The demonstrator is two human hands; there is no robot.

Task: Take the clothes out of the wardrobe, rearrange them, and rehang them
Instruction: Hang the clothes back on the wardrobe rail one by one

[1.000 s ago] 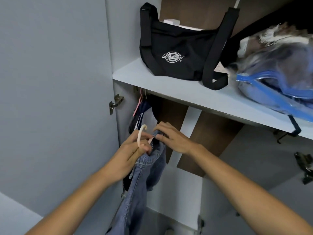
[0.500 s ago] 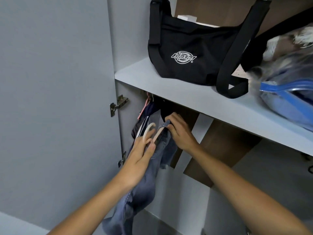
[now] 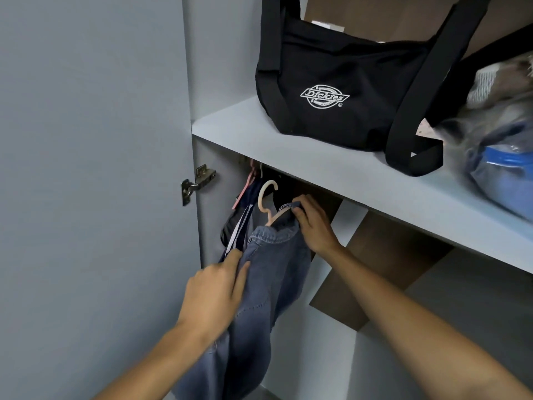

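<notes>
Head view: both hands reach into an open wardrobe, under its shelf.
Wardrobe door (image 3: 86, 168): left of the left hand, swung open, a metal hinge (image 3: 197, 181) on its inner edge above that hand.
Shelf (image 3: 331, 174): straight above the right hand, running up to the right.
Black bag (image 3: 346, 90): on the shelf, above and right of the right hand, white logo facing out, strap looped down to the shelf board.
Plastic bag of clothes (image 3: 501, 157): on the shelf, far right of both hands, blurred, blue zip strip showing.
Jeans (image 3: 268, 284): between the two hands, draped on the hanger, legs dropping past the left wrist.
Dark clothes (image 3: 242, 226): above the left hand, hanging behind the jeans, white stripes on one piece.
Left hand (image 3: 213, 295): fingers pressed together and curled into the left side of the jeans, gripping the denim.
Right hand (image 3: 313, 223): fingers curled over the top of the jeans at the hanger's arm, pinching the waistband.
Hanger (image 3: 266, 202): pale, hook up, just left of the right hand's fingertips; whether it sits on a rail cannot be told.
</notes>
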